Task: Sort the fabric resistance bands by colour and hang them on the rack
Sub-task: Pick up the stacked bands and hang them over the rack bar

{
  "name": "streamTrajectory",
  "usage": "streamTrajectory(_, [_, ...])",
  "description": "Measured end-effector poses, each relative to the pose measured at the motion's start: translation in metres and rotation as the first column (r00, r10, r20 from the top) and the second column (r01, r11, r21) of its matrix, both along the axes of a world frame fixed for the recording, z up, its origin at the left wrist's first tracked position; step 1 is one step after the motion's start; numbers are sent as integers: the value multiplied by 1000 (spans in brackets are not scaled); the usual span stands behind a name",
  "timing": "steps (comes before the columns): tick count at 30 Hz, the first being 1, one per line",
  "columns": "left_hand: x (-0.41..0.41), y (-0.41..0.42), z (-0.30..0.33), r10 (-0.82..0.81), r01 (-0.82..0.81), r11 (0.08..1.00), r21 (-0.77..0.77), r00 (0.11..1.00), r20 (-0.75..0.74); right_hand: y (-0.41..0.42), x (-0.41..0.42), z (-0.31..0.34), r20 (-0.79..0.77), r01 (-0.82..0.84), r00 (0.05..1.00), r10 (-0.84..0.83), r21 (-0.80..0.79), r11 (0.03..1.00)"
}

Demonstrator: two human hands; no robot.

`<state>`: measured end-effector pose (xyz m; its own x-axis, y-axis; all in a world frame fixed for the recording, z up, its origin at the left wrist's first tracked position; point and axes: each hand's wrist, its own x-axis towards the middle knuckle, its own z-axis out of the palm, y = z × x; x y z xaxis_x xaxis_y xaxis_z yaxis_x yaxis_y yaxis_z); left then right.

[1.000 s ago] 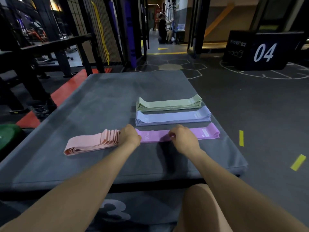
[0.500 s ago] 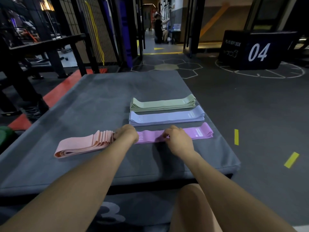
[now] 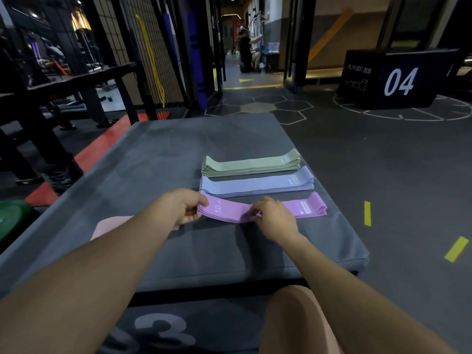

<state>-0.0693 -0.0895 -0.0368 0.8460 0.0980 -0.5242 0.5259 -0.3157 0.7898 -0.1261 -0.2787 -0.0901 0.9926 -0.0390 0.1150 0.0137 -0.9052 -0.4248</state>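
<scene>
- Stacks of bands on the grey surface (image 3: 158, 159): four — green (image 3: 251, 164) farthest, blue (image 3: 256, 185), purple (image 3: 306, 209) nearest, pink (image 3: 107, 226) at left.
- Left hand (image 3: 182, 206) pinches the purple stack's left end; right hand (image 3: 274, 217) pinches its middle.
- Since the earlier frame, that left end has lifted off the surface, and the left arm now covers most of the pink stack.

Dim gym, dark floor (image 3: 383, 175) with hexagon markings, black box (image 3: 388, 77) numbered 04
</scene>
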Motion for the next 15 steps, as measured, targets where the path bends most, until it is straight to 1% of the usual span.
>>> streamTrajectory(2, [-1,-5,6,14,-14,999,-47,1000,4,-3,1,4,-28,-19,999,20,40,999])
streamTrajectory(5, [-2,-21,15,-19,22,998,-64,998,53,-15,0,12,-38,-12,999,15,83,996])
streamTrajectory(7, [-3,-39,21,-53,60,995,-76,995,89,-29,-3,17,-17,22,1000,-21,70,997])
streamTrajectory(12, [-4,-93,25,-142,152,987,-50,978,155,-74,-13,27,13,137,991,-137,1,991])
streamTrajectory(15, [-8,-127,24,-192,201,979,-44,968,162,-99,-17,28,16,165,986,-165,7,986])
